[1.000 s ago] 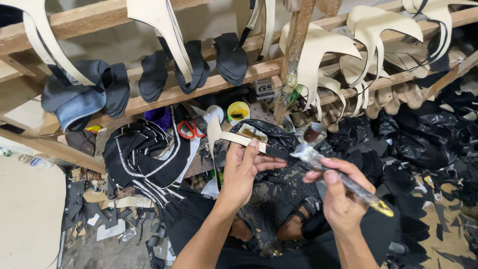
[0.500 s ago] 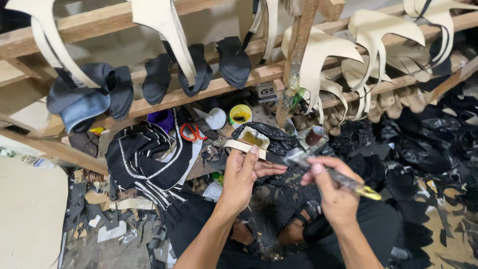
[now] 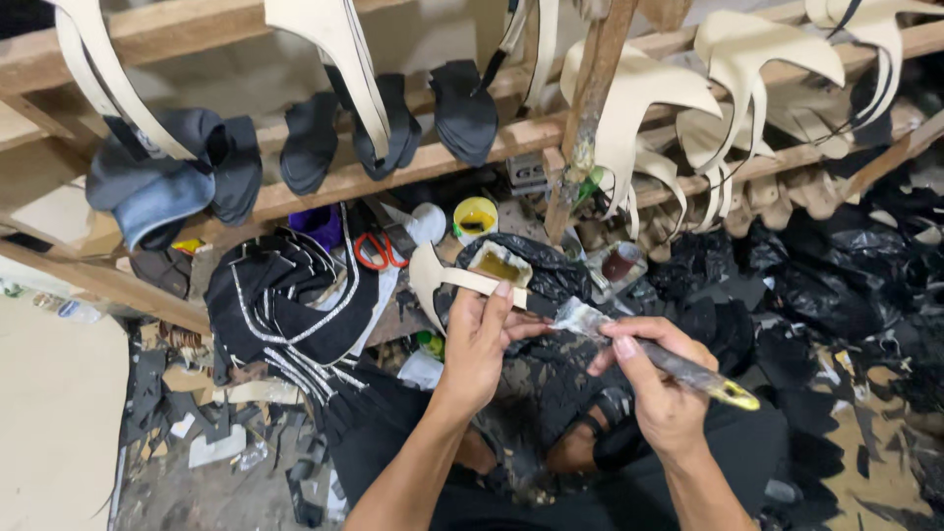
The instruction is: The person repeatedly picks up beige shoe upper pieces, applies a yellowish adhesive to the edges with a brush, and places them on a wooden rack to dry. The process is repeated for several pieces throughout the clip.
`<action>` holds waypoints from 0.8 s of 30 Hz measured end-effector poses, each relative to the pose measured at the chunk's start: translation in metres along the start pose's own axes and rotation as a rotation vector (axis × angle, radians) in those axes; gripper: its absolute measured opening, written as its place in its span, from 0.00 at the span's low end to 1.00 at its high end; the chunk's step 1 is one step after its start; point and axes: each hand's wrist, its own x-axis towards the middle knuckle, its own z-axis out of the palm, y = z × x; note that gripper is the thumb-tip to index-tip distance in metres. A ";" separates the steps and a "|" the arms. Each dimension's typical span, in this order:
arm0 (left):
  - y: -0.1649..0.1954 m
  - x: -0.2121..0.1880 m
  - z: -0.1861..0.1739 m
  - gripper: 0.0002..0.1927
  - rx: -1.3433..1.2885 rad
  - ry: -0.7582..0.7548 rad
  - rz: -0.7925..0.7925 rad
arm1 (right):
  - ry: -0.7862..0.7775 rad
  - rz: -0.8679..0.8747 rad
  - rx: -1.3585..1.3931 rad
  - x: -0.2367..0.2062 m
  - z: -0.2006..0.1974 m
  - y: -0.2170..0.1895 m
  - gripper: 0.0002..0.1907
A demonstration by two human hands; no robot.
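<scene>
Two hands at work: left hand point(image 3: 479, 339) pinches cream strap piece point(image 3: 462, 279), long axis approx. horizontal; right hand point(image 3: 657, 382) grips glue brush point(image 3: 657, 355), bristle tip just right of strap, nearly touching.

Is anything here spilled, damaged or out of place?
Offcuts litter the floor at lower left. The brush in the right hand is crusted with dried glue. Nothing looks freshly spilled.

Single head-worn camera looks steeply down from close above the person's left hand point(image 3: 479, 339) and right hand point(image 3: 661, 385), facing forward onto a cluttered floor and the wooden rack point(image 3: 433, 157) beyond; no second view.
</scene>
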 end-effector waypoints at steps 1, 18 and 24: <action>0.000 0.000 -0.001 0.15 0.005 -0.006 0.031 | 0.041 0.035 -0.018 0.002 -0.001 -0.001 0.07; 0.004 -0.004 -0.008 0.14 -0.071 0.039 0.005 | -0.059 0.012 0.224 -0.002 -0.001 0.019 0.08; 0.021 -0.008 -0.016 0.12 0.215 -0.090 0.025 | 0.077 0.174 0.054 0.025 -0.009 0.022 0.11</action>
